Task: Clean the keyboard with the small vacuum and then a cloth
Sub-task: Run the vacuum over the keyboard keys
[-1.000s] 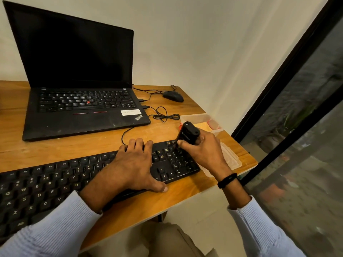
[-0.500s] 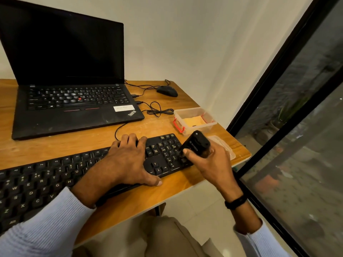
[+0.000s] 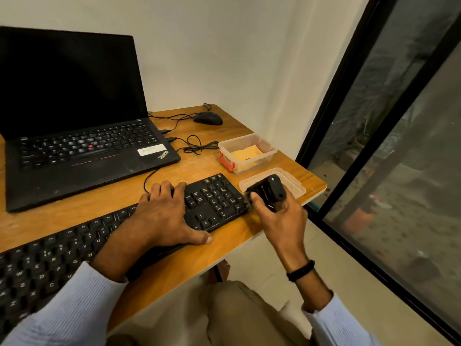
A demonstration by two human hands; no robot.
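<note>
At far left, laptop (image 3: 87, 158): read "ThinkPad"
Keyboard (image 3: 217, 197): lay along the near desk (image 3: 99, 196) edge
Left hand (image 3: 162, 216): lay flat on its keys
Right hand (image 3: 279, 221): gripped small vacuum (image 3: 268, 189) at keyboard's right end
Beyond: clear box (image 3: 270, 152) held yellow cloth (image 3: 247, 154)

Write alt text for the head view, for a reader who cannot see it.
A right hand grips a small vacuum at the right end of the keyboard; the left hand rests on the keys. An open laptop stands behind.
</note>
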